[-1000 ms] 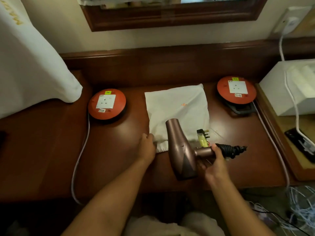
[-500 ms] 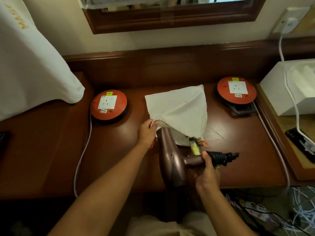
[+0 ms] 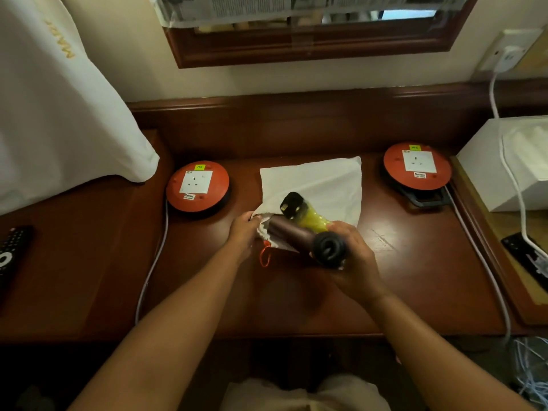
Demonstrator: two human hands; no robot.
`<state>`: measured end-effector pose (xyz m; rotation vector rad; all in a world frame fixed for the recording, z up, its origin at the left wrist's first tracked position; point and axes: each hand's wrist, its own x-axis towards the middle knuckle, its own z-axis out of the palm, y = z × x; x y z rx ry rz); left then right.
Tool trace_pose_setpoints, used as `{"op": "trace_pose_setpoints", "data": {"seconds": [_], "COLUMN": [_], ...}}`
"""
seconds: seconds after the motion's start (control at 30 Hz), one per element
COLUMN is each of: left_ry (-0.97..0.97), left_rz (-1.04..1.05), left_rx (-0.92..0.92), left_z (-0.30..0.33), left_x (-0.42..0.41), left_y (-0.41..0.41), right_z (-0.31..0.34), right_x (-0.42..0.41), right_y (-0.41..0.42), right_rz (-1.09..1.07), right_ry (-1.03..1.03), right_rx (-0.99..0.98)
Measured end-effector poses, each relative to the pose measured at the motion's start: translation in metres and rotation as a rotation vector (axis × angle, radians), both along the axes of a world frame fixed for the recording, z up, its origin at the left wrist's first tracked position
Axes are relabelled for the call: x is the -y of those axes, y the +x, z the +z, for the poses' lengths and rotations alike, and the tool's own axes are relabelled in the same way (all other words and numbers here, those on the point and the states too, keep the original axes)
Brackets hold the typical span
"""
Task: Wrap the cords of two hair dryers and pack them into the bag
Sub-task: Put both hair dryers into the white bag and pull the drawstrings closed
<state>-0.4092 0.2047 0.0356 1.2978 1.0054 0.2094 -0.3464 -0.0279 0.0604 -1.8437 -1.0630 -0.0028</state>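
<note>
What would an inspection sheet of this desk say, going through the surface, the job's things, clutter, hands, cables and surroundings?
Surface: dark wooden desk, glossy.
Job's things: white drawstring bag lying flat; brown hair dryer nosing into its mouth, black plug on top. Second dryer: nothing seen.
Clutter: two orange socket reels, remote control, white box.
Hands: left hand pinches the bag's mouth; right hand grips the dryer.
Cables: white cable from left reel; white cable from wall plug.
Surroundings: white pillow, framed mirror.
</note>
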Motion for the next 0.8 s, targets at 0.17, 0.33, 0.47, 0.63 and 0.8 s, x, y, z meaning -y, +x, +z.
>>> {"op": "trace_pose_setpoints", "data": {"seconds": [0.17, 0.33, 0.47, 0.63, 0.8], "left_ry": [-0.153, -0.183, -0.335, -0.611, -0.587], "left_rz": [-0.055, -0.076, -0.051, -0.010, -0.073], "left_rx": [0.013, -0.060, -0.105, -0.088, -0.071], "left_z": [-0.003, -0.009, -0.014, -0.022, -0.016], "left_x": [-0.007, -0.012, -0.010, -0.003, 0.002], "left_y": [-0.013, -0.025, -0.035, -0.039, -0.035], "right_z": [-0.018, -0.031, -0.041, -0.057, -0.075], "right_x": [-0.003, -0.013, -0.016, -0.014, -0.006], "right_y": [0.003, -0.004, -0.009, -0.014, -0.017], "right_rz": [0.159, 0.272, 0.324, 0.322, 0.259], "right_ry": [-0.175, -0.280, -0.379, -0.424, -0.507], "right_rx": [0.217, 0.360, 0.476, 0.532, 0.305]}}
